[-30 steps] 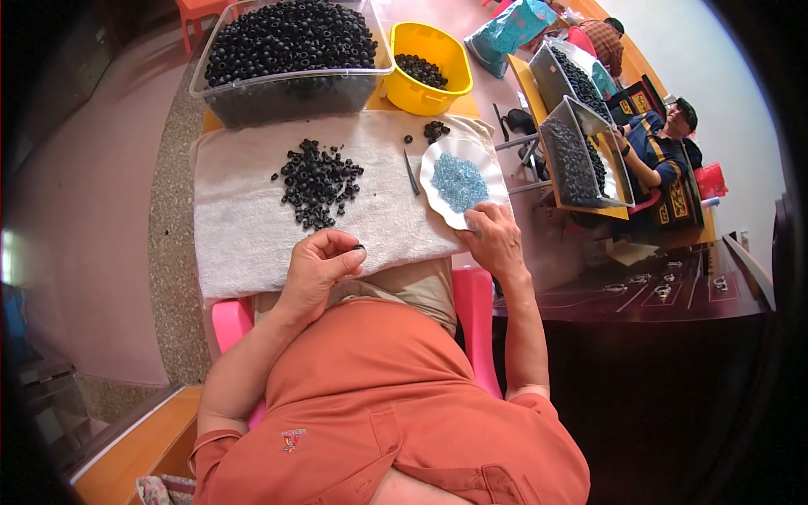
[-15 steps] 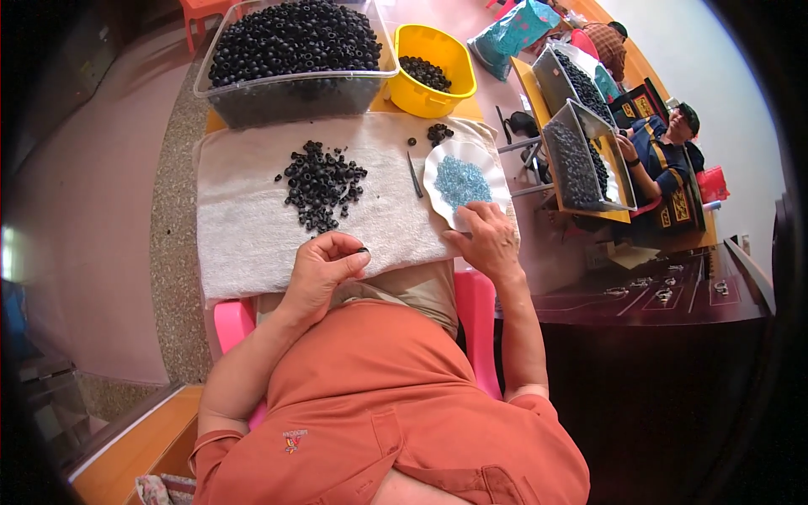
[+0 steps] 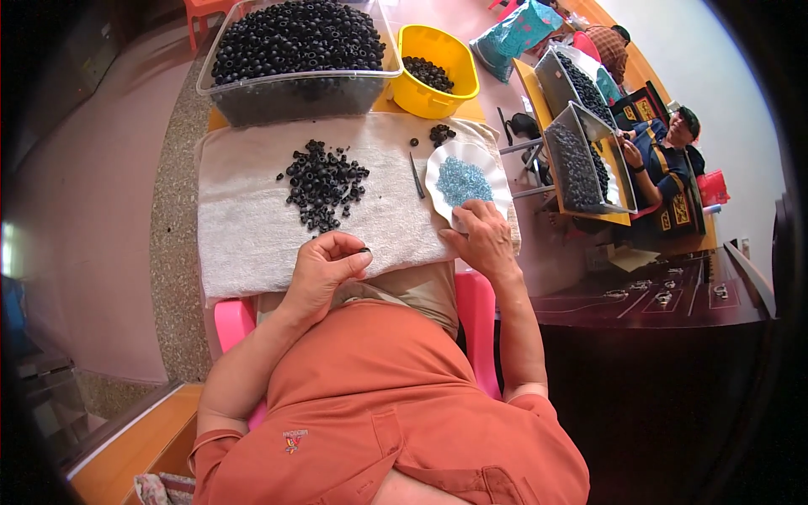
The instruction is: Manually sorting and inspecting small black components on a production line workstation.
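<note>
My left hand (image 3: 324,269) rests at the near edge of a white towel (image 3: 244,227) and pinches a small black ring (image 3: 363,250) between thumb and fingers. A loose pile of black rings (image 3: 324,181) lies on the towel just beyond it. My right hand (image 3: 482,238) sits at the near rim of a white scalloped plate (image 3: 438,177) that holds small blue pieces (image 3: 463,181); its fingers are curled down, and what they hold is hidden. Thin tweezers (image 3: 417,177) lie left of the plate.
A clear tub (image 3: 295,84) heaped with black rings and a yellow tub (image 3: 433,88) with a few more stand behind the towel. To the right, another person (image 3: 665,164) sits beside two trays (image 3: 581,160) of dark parts. A dark table (image 3: 656,295) is at my right.
My right hand has slid a little left along the plate's near rim. My left hand has raised its fingertips, with a black ring now pinched in them.
</note>
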Demonstrator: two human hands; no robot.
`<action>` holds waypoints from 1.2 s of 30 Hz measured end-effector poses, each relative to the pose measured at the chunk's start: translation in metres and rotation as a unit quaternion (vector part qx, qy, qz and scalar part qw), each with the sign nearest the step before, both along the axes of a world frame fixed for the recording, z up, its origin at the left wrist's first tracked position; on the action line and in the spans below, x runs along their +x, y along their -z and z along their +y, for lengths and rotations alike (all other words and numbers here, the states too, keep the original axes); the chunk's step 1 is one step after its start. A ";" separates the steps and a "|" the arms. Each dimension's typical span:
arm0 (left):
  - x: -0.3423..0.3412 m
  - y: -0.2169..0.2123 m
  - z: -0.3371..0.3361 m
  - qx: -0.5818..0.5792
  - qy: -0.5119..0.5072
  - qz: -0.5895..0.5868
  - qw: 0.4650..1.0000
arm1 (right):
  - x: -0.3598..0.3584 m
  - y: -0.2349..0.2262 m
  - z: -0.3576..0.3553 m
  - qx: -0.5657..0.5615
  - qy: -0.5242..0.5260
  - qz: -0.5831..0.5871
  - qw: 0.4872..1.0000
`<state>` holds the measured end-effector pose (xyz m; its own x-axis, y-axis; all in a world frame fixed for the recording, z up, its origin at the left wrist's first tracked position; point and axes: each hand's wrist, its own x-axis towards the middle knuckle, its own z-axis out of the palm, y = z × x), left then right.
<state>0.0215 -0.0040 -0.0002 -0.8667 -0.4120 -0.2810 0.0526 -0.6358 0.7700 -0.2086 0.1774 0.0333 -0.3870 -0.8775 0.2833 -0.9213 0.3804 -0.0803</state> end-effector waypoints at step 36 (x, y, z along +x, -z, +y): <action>0.000 0.000 -0.001 -0.002 0.002 -0.001 1.000 | -0.001 0.009 0.015 -0.056 0.030 0.000 0.998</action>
<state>0.0216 -0.0052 -0.0002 -0.8674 -0.4107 -0.2809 0.0491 -0.6325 0.7730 -0.2092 0.1920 0.0245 -0.4387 -0.8150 0.3784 -0.8967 0.4242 -0.1260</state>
